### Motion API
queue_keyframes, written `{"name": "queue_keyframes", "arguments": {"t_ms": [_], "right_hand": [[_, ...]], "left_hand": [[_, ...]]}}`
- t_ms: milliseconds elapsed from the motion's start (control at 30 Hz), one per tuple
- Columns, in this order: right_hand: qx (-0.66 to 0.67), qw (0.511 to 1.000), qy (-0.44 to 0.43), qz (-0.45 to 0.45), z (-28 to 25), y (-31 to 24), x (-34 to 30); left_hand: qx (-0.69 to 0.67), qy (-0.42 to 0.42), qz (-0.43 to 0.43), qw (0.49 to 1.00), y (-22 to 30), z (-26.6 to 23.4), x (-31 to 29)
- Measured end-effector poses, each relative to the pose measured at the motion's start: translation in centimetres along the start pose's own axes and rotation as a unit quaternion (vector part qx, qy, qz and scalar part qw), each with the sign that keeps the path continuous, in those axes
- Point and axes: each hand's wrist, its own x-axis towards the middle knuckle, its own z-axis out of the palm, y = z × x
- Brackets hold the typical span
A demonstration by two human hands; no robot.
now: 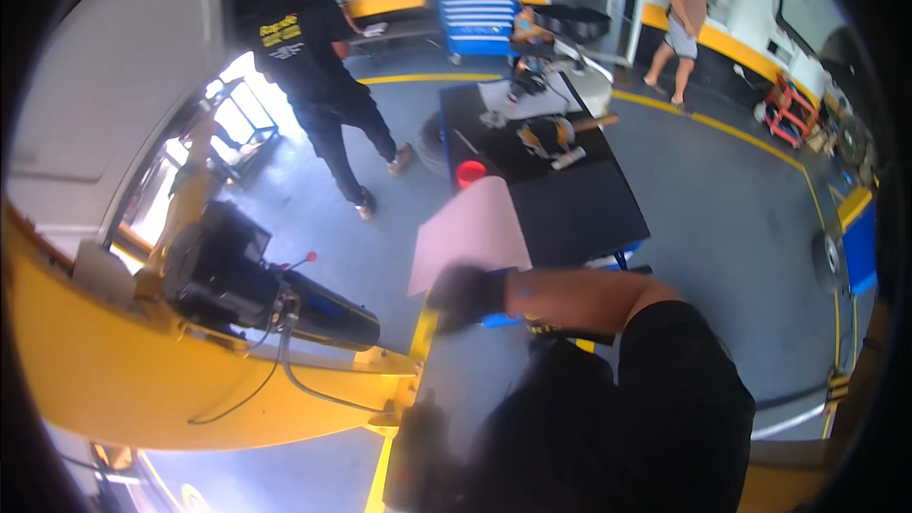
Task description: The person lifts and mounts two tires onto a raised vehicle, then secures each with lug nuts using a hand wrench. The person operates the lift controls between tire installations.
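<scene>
My right arm, in a black sleeve, reaches across to the left. My right hand (465, 297), in a dark glove, is smeared by motion, and its fingers cannot be made out. It overlaps the near edge of a pink sheet (475, 233), which juts past the left side of a black-topped table (579, 199); whether I grip the sheet is unclear. Low in the view is a dark blurred shape (423, 451); I cannot tell whether it is my left hand. A red round container (469, 173) stands just beyond the sheet.
Left of me is a yellow lift post (285, 399) carrying a black motor unit (214, 266). Tools, a mallet (594, 123) and a white sheet (532, 100) lie on the table. One person (313, 66) stands ahead left, another (679, 28) far right. A blue tool cabinet (480, 19) stands behind.
</scene>
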Motion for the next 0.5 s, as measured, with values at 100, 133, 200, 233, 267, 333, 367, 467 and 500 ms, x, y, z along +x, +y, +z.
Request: {"name": "queue_keyframes", "arguments": {"t_ms": [100,133,200,233,267,333,367,467,500], "right_hand": [[-0.159,0.96,0.201,0.111,-11.5,8.0,-10.3],[-0.182,0.945,0.245,0.12,-14.5,8.9,-13.5],[-0.168,0.912,0.243,0.286,-17.1,11.9,-19.5],[-0.1,0.893,0.237,0.37,-19.2,13.2,-21.2],[-0.086,0.889,0.246,0.376,-19.3,15.3,-23.3],[-0.053,0.886,0.26,0.38,-17.1,21.3,-25.7],[-0.106,0.904,0.257,0.324,-15.7,24.0,-25.2],[-0.207,0.932,0.234,0.186,-12.0,28.8,-21.0],[-0.208,0.938,0.222,0.166,-11.3,29.2,-18.5]], "left_hand": [[0.009,-0.024,0.012,1.0,2.3,2.5,1.8],[0.009,-0.027,0.012,1.0,2.7,3.4,2.0],[0.007,-0.029,0.013,0.999,3.7,5.2,2.7],[0.004,-0.029,0.016,0.999,4.0,6.1,3.0],[0.002,-0.028,0.016,0.999,4.4,6.9,2.9],[-0.008,-0.017,0.019,1.0,4.7,8.7,2.8],[-0.014,-0.007,0.018,1.0,4.7,9.5,2.4],[-0.031,0.022,0.019,0.999,5.3,11.9,0.7],[-0.032,0.031,0.021,0.999,5.5,12.6,0.0]]}}
